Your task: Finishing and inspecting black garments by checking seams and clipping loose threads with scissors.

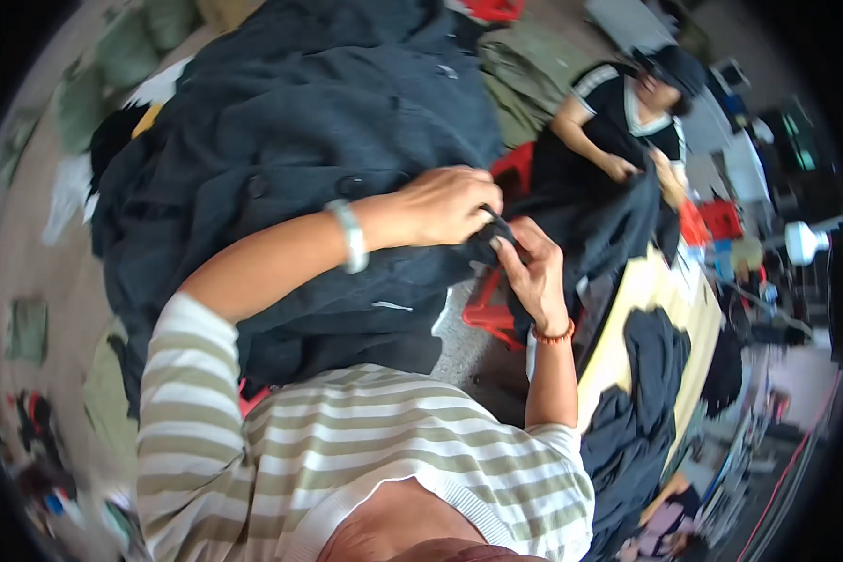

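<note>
A large heap of dark navy garments (337, 103) with round buttons fills the area in front of me. My left hand (448, 208), with a pale bangle at the wrist, pinches a dark piece of cloth (485, 245) at the heap's right side. My right hand (536, 272), wearing a beaded bracelet, grips the same cloth close by, thumb and fingers pressed together. The two hands nearly touch, and the fingers hide most of the gripped part. Whether this cloth belongs to the top garment I cannot tell.
A co-worker (632, 122) in a black cap sits at the far right, holding dark cloth (590, 225). Red stools (492, 304) stand between us. Right of me, a pale yellow tabletop (642, 281) bears more dark cloth (642, 393). Green bundles (126, 51) lie at the far left.
</note>
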Tool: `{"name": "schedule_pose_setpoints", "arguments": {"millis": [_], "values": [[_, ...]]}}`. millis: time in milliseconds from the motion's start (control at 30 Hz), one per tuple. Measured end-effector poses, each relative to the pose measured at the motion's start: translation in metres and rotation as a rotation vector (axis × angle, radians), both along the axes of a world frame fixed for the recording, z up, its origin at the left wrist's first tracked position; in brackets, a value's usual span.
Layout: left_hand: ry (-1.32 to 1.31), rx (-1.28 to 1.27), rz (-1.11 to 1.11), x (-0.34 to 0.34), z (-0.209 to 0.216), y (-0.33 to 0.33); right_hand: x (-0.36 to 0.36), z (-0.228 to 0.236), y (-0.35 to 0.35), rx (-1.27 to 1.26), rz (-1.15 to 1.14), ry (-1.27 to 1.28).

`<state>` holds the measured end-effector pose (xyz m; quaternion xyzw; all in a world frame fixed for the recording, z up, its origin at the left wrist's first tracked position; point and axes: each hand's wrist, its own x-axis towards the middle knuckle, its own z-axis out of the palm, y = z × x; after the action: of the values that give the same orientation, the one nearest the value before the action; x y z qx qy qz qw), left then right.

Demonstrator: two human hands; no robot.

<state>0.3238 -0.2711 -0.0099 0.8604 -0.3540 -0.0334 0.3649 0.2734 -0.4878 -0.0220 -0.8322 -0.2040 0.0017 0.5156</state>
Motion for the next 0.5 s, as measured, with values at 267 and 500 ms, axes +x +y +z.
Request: {"name": "schedule_pose_setpoints", "arguments": {"millis": [267, 500], "values": [[-0.364, 0.299, 0.331, -0.066, 0.047, 0.089, -0.023, 0.067, -0.039, 0.425, 0.427, -0.302], [-0.281, 0.369, 0.742, -0.145, 0.154, 0.27, -0.025, 0.095, 0.071, 0.324, 0.312, -0.098]]}}
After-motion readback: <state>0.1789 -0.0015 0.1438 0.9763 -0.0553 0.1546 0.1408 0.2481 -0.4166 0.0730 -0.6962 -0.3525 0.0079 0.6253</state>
